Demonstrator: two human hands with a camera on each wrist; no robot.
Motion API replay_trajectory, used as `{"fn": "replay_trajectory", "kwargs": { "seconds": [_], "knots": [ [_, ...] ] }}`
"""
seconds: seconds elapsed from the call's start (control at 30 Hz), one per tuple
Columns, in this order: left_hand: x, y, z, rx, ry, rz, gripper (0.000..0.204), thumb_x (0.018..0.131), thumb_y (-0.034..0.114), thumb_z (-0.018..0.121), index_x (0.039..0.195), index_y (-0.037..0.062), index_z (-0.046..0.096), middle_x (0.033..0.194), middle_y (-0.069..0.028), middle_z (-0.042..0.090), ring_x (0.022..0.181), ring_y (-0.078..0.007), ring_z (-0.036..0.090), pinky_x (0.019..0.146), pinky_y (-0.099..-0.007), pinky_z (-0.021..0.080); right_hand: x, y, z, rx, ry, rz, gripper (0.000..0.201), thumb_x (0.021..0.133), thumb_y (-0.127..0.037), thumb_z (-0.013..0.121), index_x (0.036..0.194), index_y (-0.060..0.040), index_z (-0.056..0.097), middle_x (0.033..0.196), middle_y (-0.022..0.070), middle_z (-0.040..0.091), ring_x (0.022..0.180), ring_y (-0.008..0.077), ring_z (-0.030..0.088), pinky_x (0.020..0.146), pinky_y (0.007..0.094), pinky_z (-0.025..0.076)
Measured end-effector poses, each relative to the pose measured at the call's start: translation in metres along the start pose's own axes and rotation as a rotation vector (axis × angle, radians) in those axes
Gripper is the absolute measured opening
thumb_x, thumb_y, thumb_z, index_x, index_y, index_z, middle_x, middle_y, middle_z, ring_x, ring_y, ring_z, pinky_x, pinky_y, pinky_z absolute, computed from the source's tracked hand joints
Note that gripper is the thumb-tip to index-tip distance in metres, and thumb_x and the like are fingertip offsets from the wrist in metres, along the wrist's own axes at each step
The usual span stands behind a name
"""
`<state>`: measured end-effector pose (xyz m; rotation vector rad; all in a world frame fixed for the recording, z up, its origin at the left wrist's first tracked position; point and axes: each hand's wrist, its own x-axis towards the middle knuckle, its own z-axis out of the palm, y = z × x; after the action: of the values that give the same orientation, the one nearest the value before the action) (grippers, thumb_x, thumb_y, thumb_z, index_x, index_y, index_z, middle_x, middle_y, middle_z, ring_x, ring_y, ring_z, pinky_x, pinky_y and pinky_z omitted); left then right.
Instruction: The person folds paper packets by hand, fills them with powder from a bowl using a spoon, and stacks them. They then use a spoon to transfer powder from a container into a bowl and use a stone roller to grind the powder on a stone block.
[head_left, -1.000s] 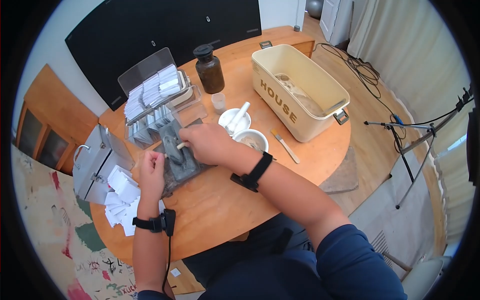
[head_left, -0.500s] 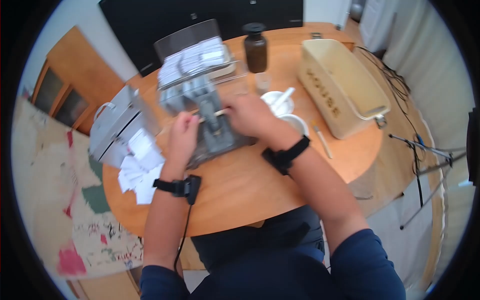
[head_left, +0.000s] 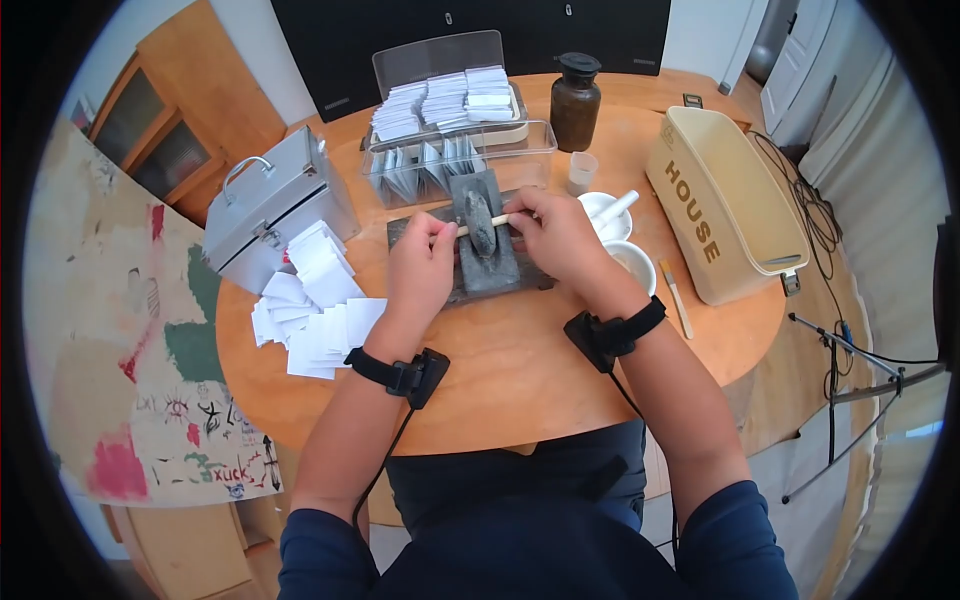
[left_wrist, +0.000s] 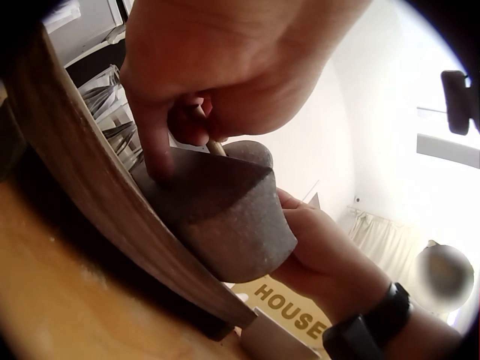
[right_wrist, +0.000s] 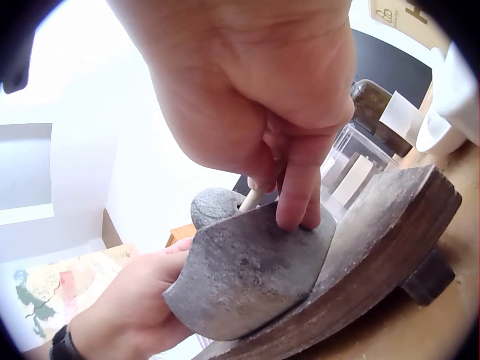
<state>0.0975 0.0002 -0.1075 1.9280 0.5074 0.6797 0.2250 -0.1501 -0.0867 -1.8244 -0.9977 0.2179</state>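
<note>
A grey stone grinding trough (head_left: 488, 275) stands on a dark slab (head_left: 425, 222) in front of me. Its stone grinding wheel (head_left: 480, 222) sits upright in the groove, about midway along, with a pale wooden axle (head_left: 501, 220) through it. My left hand (head_left: 420, 272) grips one end of the axle and my right hand (head_left: 562, 240) the other. In the left wrist view a finger (left_wrist: 156, 146) reaches down to the trough's side. The right wrist view shows fingers (right_wrist: 298, 196) against the opposite side. The groove's contents are mostly hidden by the wheel.
White paper packets (head_left: 318, 310) lie left beside a metal case (head_left: 270, 205). Behind stand clear boxes of packets (head_left: 440, 105) and a brown jar (head_left: 575, 105). Rightward are a plastic cup (head_left: 582, 172), white mortars (head_left: 632, 258), a brush (head_left: 677, 300) and a cream HOUSE bin (head_left: 715, 220).
The grinding wheel was nearer the trough's far end half a second ago and has come back toward the middle, both hands still on the axle. The head view has swung left.
</note>
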Motion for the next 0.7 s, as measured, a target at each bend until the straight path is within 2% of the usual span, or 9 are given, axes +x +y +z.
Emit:
{"fn": "replay_trajectory", "kwargs": {
  "seconds": [0.03,0.07,0.27,0.33,0.37,0.5,0.53,0.6,0.7],
  "knots": [
    [-0.001,0.0,0.0,0.026,0.03,0.018,0.019,0.095,0.017,0.06,0.089,0.0007,0.053,0.072,-0.0106,0.064,0.065,-0.0194,0.064,0.06,-0.0334,0.049,-0.001,-0.002,0.0,0.113,-0.008,0.077,0.008,0.092,-0.006,0.06,0.096,0.0001,0.064,0.082,0.0135,0.067,0.075,0.0247,0.065,0.066,0.0335,0.054],
    [-0.002,-0.003,0.0,0.024,0.033,0.017,0.019,0.095,0.017,0.06,0.089,0.0007,0.053,0.072,-0.0106,0.064,0.065,-0.0194,0.064,0.06,-0.0334,0.049,-0.002,-0.003,0.0,0.224,-0.017,0.154,0.009,0.089,-0.008,0.062,0.095,-0.0026,0.065,0.079,0.0183,0.066,0.074,0.0348,0.064,0.068,0.0391,0.05],
    [-0.016,-0.002,-0.014,0.121,0.13,0.074,0.019,0.095,0.015,0.059,0.087,0.0003,0.053,0.069,-0.0132,0.062,0.06,-0.0267,0.062,0.057,-0.0377,0.048,0.002,0.003,0.018,0.113,-0.024,-0.003,0.009,0.089,-0.01,0.063,0.094,-0.0025,0.065,0.079,0.0186,0.067,0.073,0.0351,0.064,0.066,0.0394,0.05],
    [-0.022,0.007,-0.021,0.31,0.176,0.145,0.017,0.093,0.015,0.061,0.087,0.0014,0.054,0.074,-0.0136,0.064,0.069,-0.0322,0.063,0.062,-0.0412,0.048,0.0,-0.002,0.021,0.083,-0.026,-0.029,0.009,0.089,-0.01,0.063,0.093,-0.0026,0.065,0.079,0.0186,0.067,0.074,0.0353,0.064,0.066,0.0395,0.05],
    [-0.021,0.003,-0.026,0.408,0.165,0.232,0.013,0.091,0.016,0.063,0.088,0.004,0.057,0.081,-0.0126,0.067,0.084,-0.0355,0.062,0.071,-0.0444,0.046,-0.001,-0.005,0.021,0.045,-0.02,-0.05,0.009,0.089,-0.011,0.064,0.093,-0.0027,0.065,0.08,0.0186,0.067,0.074,0.0354,0.064,0.066,0.0397,0.05],
    [-0.02,0.002,-0.025,0.469,0.211,0.189,0.014,0.093,0.023,0.061,0.088,0.0095,0.061,0.082,-0.0084,0.067,0.093,-0.034,0.06,0.082,-0.048,0.04,-0.004,-0.015,0.022,0.045,-0.008,0.003,0.008,0.087,-0.01,0.065,0.092,-0.0031,0.064,0.08,0.0185,0.067,0.075,0.0361,0.064,0.066,0.0403,0.05],
    [-0.019,0.002,-0.025,0.468,0.216,0.188,0.014,0.093,0.023,0.061,0.088,0.0095,0.061,0.082,-0.0084,0.067,0.093,-0.034,0.06,0.082,-0.048,0.04,-0.005,-0.015,0.024,0.044,-0.012,0.0,0.008,0.087,-0.01,0.065,0.092,-0.0031,0.064,0.08,0.0185,0.067,0.075,0.0361,0.064,0.066,0.0403,0.05],
    [-0.016,0.004,-0.024,0.423,0.164,0.024,0.018,0.094,0.027,0.059,0.088,0.0103,0.062,0.082,-0.0078,0.067,0.093,-0.0337,0.06,0.083,-0.0491,0.039,-0.007,-0.013,0.026,0.045,0.012,0.022,0.007,0.087,-0.009,0.065,0.09,-0.0025,0.064,0.08,0.0189,0.067,0.075,0.0367,0.064,0.066,0.0407,0.05],
    [-0.014,0.003,-0.026,0.371,0.135,0.013,0.019,0.095,0.028,0.058,0.09,0.0106,0.062,0.078,-0.0075,0.066,0.087,-0.0329,0.062,0.08,-0.0476,0.04,-0.01,-0.013,0.029,0.051,0.053,-0.003,0.006,0.087,-0.007,0.064,0.089,-0.0018,0.063,0.08,0.0196,0.066,0.076,0.0375,0.064,0.067,0.0416,0.05]
  ]
}}
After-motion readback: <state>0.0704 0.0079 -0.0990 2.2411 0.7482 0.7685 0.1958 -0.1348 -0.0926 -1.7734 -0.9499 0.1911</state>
